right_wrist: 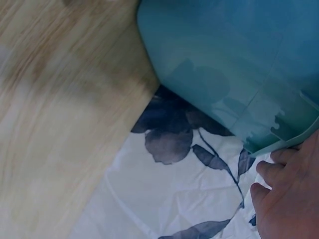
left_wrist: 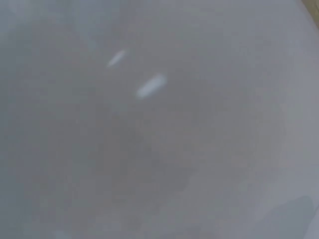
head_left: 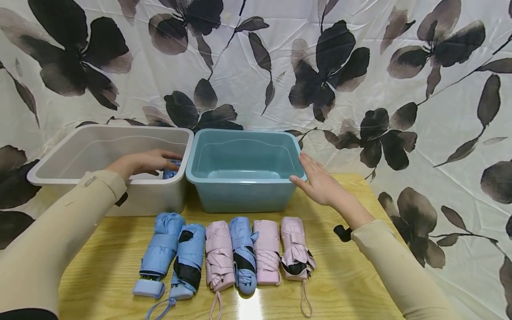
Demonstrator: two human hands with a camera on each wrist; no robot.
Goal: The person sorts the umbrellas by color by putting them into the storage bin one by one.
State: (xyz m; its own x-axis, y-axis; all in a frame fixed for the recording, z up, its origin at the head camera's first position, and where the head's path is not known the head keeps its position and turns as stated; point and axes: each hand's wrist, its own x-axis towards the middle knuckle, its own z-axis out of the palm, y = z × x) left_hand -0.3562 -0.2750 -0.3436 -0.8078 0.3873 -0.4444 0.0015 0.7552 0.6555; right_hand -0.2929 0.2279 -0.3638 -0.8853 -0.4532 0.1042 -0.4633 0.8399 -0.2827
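Observation:
My left hand (head_left: 146,162) reaches over the front rim of the light grey bin (head_left: 108,195), its fingers extended above a blue patterned thing (head_left: 171,170) inside. Most of that thing is hidden, and its kind does not show. Only a blurred pale surface fills the left wrist view. At the teal bin (head_left: 244,198), my right hand (head_left: 320,182) touches the right rim with straight fingers; the right wrist view shows this hand (right_wrist: 291,191) beside the bin's edge. In front of the bins lies a row of folded umbrellas, some blue (head_left: 162,244), some pink (head_left: 267,251).
Both bins stand side by side on a wooden table (head_left: 332,275). Behind them hangs a white cloth (head_left: 264,102) with dark flowers. Wrist loops from several umbrellas, such as a blue loop (head_left: 160,309), trail toward the near edge.

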